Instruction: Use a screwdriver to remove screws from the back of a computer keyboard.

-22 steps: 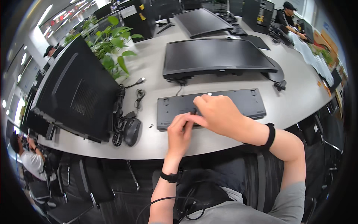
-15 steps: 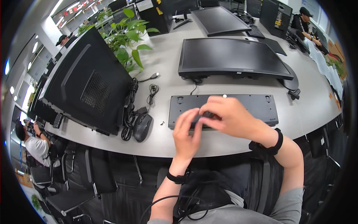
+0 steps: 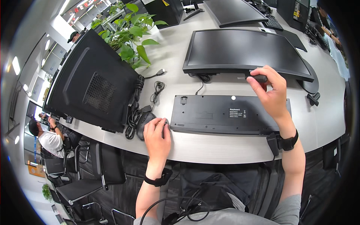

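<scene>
A black keyboard [image 3: 206, 116] lies upside down on the desk, its underside label and screw holes showing. Above its right part and close to the monitor's lower edge, my right hand [image 3: 273, 88] grips a short black ribbed handle [image 3: 259, 78]; no tip of it shows. My left hand [image 3: 157, 137] rests on the desk between the black mouse [image 3: 141, 125] and the keyboard's left end. Its fingers are curled together at the tips, by a tiny dark bit at the fingertips; whether they hold it is too small to tell.
A black computer tower [image 3: 90, 82] stands at the left with bundled cables [image 3: 135, 101] beside it. Behind the keyboard lies a tilted monitor [image 3: 247, 52], with a second monitor [image 3: 236, 13] farther back. A leafy plant [image 3: 131, 41] spreads behind the tower. Chairs [image 3: 88, 168] stand below the desk edge.
My hands have come apart from above the keyboard. The left went down-left to the desk beside the mouse, where small dark bits lay; the right rose rightward with the ribbed handle.
</scene>
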